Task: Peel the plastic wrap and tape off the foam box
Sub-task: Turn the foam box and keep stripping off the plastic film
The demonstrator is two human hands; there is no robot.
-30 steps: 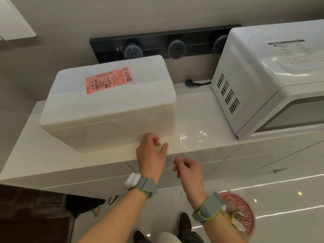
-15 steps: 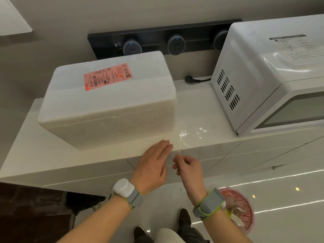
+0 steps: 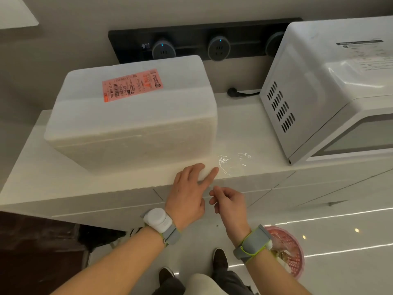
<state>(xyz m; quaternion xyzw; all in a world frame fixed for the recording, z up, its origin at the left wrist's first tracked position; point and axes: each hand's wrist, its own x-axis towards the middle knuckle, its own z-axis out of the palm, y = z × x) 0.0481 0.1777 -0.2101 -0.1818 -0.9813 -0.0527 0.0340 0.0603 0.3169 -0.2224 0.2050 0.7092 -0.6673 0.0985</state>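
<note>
Foam box [image 3: 131, 124] lies just beyond left hand [image 3: 187, 192], long axis along bench [image 3: 244, 128]; fingers [image 3: 209, 174] straight. Right hand [image 3: 229, 201] curled; hold indeterminate.

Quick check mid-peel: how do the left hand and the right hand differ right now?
The left hand has straight fingers reaching onto the edge of the counter, just in front of the foam box; the right hand hangs off the counter with curled fingers. The left hand holds nothing; the right hand seems to pinch a thin clear strip. Both wear grey wristbands.
</note>
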